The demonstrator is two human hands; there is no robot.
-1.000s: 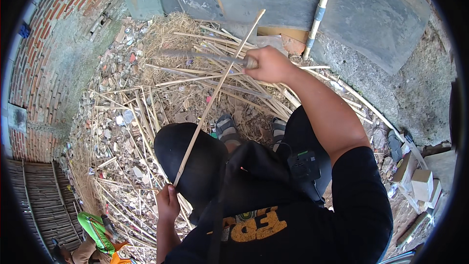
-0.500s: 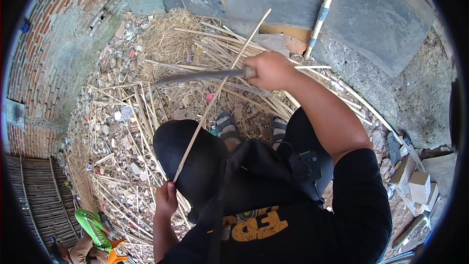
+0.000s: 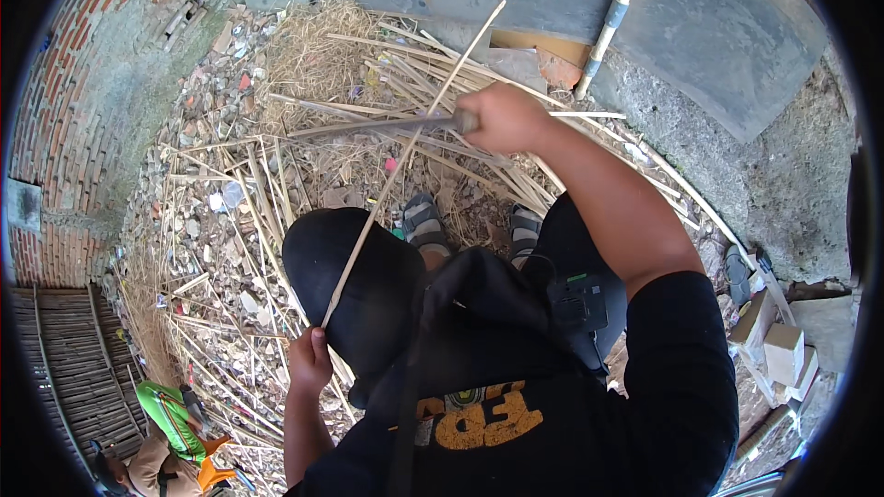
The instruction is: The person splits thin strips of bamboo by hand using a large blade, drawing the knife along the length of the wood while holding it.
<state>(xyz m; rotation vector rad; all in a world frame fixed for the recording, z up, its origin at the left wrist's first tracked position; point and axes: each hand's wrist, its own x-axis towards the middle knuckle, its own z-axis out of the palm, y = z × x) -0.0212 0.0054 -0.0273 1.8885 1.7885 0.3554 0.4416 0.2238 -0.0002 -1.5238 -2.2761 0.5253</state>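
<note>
My left hand [image 3: 311, 361] grips the lower end of a long thin bamboo strip [image 3: 405, 152], close beside my black cap [image 3: 354, 294]. The strip slants up and to the right over a heap of split bamboo [image 3: 239, 212]. My right hand [image 3: 502, 117] is stretched out in front, shut on the handle of a long dark blade [image 3: 368, 127]. The blade points left and crosses the strip about halfway along it. My sandalled feet [image 3: 424, 221] show just below the blade.
Straw and rubble cover the ground up to a curved brick wall [image 3: 55, 129] on the left. Grey slabs [image 3: 727, 46] and a pale pole [image 3: 612, 18] lean at the top. Small boxes [image 3: 783, 350] sit at the right. Another person [image 3: 170, 423] crouches at the lower left by a woven panel [image 3: 64, 359].
My right hand has swung the blade out to the left, so it lies level across the strip. The left hand keeps its grip on the strip's lower end.
</note>
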